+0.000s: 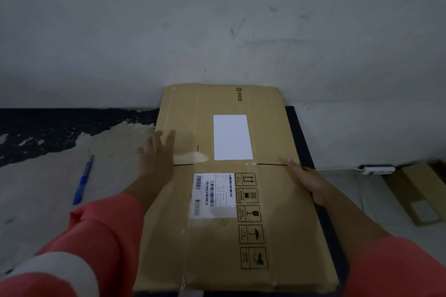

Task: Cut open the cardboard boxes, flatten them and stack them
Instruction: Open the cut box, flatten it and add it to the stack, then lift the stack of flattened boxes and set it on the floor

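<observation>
**Flattened box lies on a dark board, both hands on it**

The flattened cardboard box [169, 236] lies flat in the middle of the view. It runs from the near edge of the picture to the foot of the wall [217, 19]. Its far half carries a blank white label [232, 137] and a small "PICO" logo [238, 94] near the far right corner. Its near half carries a shipping label [213, 194] with barcodes. Just to the right of that label is a column of printed handling symbols [251, 222]. A strip of clear tape [185, 248] runs along the near half.

The left hand [156, 154] rests flat on the left edge of the box, about halfway along. Its fingers are straight and spread, and they hold nothing. The right hand [304, 179] lies on the right edge opposite, with its fingers stretched along the edge toward the far side. Both arms wear a pink sleeve [96, 236] pushed up the forearm.

Under the box is a dark board [299, 128], which shows along the right side and at the near edge. On the pale floor [36, 200], to the left and well apart from the box, lies a blue tool [83, 179]. It may be a pen or a cutter, as the light is too dim to tell. At the right, near the wall, there is a white power strip [379, 169], and beside it another cardboard box [417, 198].
</observation>
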